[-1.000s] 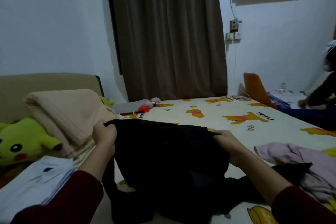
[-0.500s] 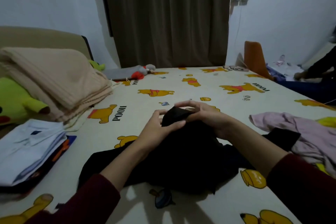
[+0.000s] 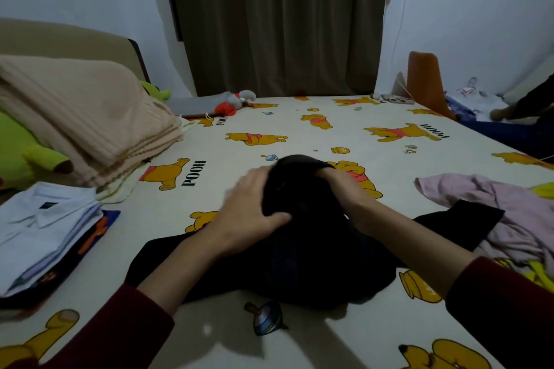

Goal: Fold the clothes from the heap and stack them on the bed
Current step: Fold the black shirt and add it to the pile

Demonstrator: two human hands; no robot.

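Observation:
A black garment (image 3: pixel 302 255) lies bunched in the middle of the bed (image 3: pixel 299 126), its far end raised between my hands. My left hand (image 3: pixel 248 207) grips that raised end from the left, thumb pressed into the cloth. My right hand (image 3: pixel 344 189) curls over it from the right, fingers hidden in the fabric. A stack of folded clothes (image 3: pixel 42 234), white shirt on top, sits at the bed's left edge. The heap (image 3: pixel 494 213), with a pink garment uppermost, lies on the right.
A folded beige blanket (image 3: pixel 90 117) and a green plush toy (image 3: pixel 21 147) fill the left near the headboard. A grey-and-red plush (image 3: pixel 215 103) lies by the curtain. An orange chair back (image 3: pixel 425 81) and another person's arm (image 3: pixel 527 102) are at the far right.
The garment came down from being held spread in the air onto the bed. My hands came together at its far end, and the view tilted down.

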